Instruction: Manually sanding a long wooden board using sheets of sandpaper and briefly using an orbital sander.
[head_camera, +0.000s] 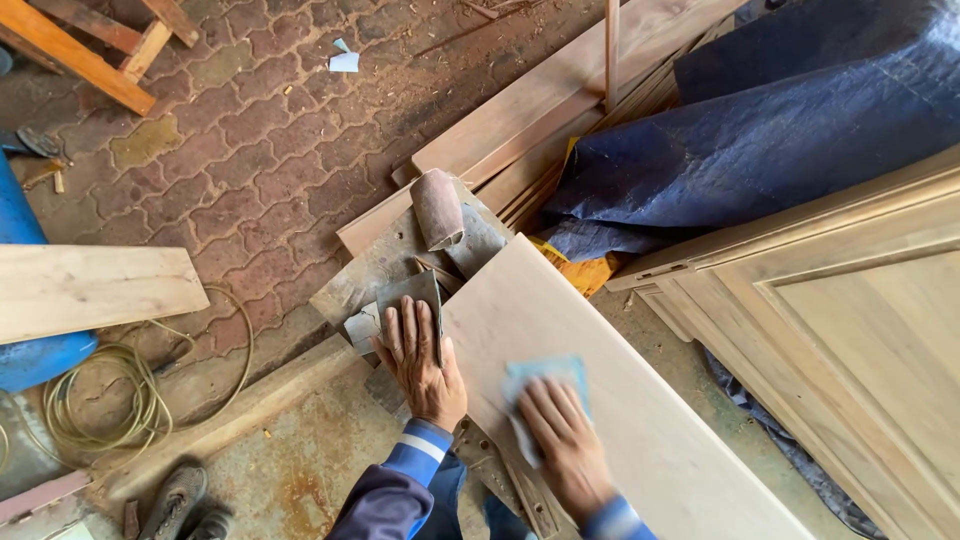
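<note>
A long pale wooden board (640, 430) lies slanted from the middle toward the lower right. My right hand (562, 446) presses a light blue sheet of sandpaper (540, 378) flat on the board's near part. My left hand (420, 362) rests palm down at the board's left edge, fingers over a dark grey sheet (412, 292) on the work surface beside it. A brown roll of sandpaper (438, 208) lies just beyond that sheet, near the board's far end.
A panelled wooden door (860, 320) stands at the right. A dark blue tarp (790, 120) covers stacked planks (540, 110) behind. On the paved floor at left lie a coiled hose (110, 405), a plank (90, 288), a blue drum (20, 290) and shoes (175, 500).
</note>
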